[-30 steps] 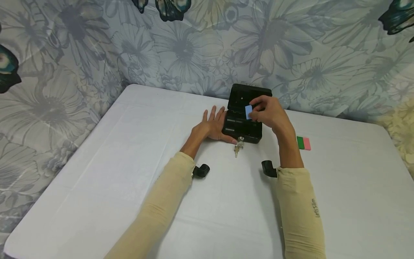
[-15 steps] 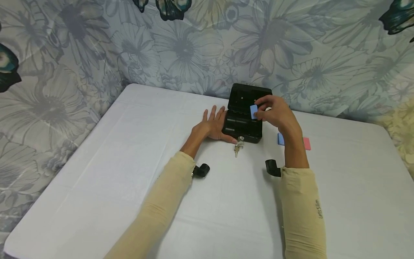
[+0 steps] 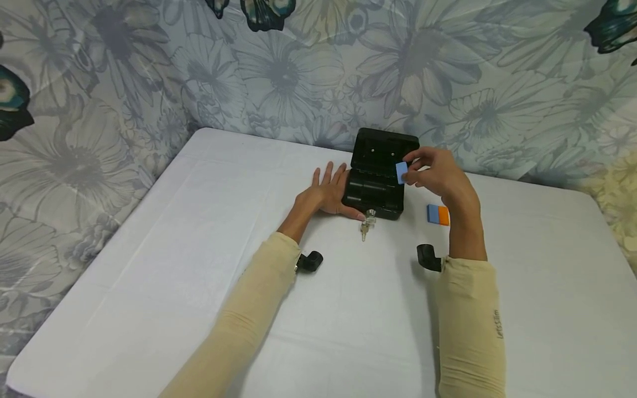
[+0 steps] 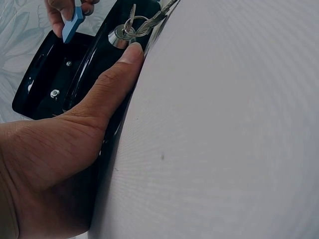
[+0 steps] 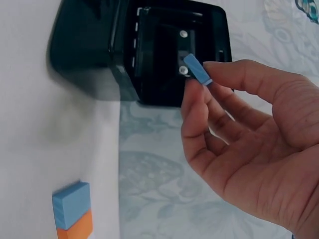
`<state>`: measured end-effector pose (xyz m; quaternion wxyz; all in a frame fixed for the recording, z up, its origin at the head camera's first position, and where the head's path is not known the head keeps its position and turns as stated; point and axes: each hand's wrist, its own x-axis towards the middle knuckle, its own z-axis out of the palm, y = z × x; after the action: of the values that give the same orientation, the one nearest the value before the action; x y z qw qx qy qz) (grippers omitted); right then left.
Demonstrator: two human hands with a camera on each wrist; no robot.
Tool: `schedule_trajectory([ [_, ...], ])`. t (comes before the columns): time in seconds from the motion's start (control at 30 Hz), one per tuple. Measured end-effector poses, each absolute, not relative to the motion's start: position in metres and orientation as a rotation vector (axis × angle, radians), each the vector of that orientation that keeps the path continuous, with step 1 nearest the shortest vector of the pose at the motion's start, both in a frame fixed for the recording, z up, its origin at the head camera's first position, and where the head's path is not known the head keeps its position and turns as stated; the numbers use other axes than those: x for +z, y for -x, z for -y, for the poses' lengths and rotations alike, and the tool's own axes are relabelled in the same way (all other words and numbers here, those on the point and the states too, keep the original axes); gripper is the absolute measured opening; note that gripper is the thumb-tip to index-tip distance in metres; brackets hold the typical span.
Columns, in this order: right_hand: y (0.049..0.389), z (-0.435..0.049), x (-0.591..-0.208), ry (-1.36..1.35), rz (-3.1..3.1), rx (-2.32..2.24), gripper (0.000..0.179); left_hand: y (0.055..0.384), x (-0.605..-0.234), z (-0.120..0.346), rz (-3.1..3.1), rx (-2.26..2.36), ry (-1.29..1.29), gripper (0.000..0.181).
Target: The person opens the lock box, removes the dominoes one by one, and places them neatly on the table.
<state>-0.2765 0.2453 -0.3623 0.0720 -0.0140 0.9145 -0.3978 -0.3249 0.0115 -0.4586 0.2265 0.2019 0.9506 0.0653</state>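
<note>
A black metal cash box (image 3: 373,190) stands near the table's back edge, its lid (image 3: 383,145) swung up behind it. My left hand (image 3: 328,197) rests at the box's left side with fingers spread, and its thumb (image 4: 107,89) lies along the front beside the lock (image 4: 118,37). Keys on a ring (image 3: 365,228) hang from that lock. Between thumb and fingertips, my right hand (image 3: 440,174) pinches a small flat blue block (image 3: 401,172), raised at the box's right end. In the right wrist view, the held block (image 5: 198,69) overlaps the inside of the lid.
On the white table (image 3: 199,221), right of the box, a blue block (image 3: 433,213) lies against an orange block (image 3: 444,215). Floral fabric (image 3: 298,72) hangs behind the table. A black wrist camera (image 3: 311,262) juts from the left sleeve, another (image 3: 428,257) from the right.
My right hand has moved right with the blue block, from over the box to its right end. The orange block has come into view; the green and pink ones are now hidden. My left hand stays put.
</note>
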Motion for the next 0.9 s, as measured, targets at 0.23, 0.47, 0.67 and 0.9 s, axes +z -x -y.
schedule_trajectory([
  [0.23, 0.276, -0.252, -0.362, 0.032, -2.763, -1.193, 0.041, 0.325, -0.459, -0.011, -2.614, 0.175, -0.559, 0.129],
  [0.47, 0.277, -0.265, -0.362, 0.045, -2.728, -1.188, 0.045, 0.325, -0.458, -0.012, -2.617, 0.18, -0.56, 0.13],
  [0.67, 0.274, -0.275, -0.361, 0.015, -2.749, -1.163, 0.042, 0.319, -0.452, -0.011, -2.622, 0.184, -0.575, 0.129],
  [0.9, 0.272, -0.288, -0.359, -0.014, -2.74, -1.131, 0.046, 0.318, -0.451, -0.011, -2.634, 0.16, -0.565, 0.128],
])
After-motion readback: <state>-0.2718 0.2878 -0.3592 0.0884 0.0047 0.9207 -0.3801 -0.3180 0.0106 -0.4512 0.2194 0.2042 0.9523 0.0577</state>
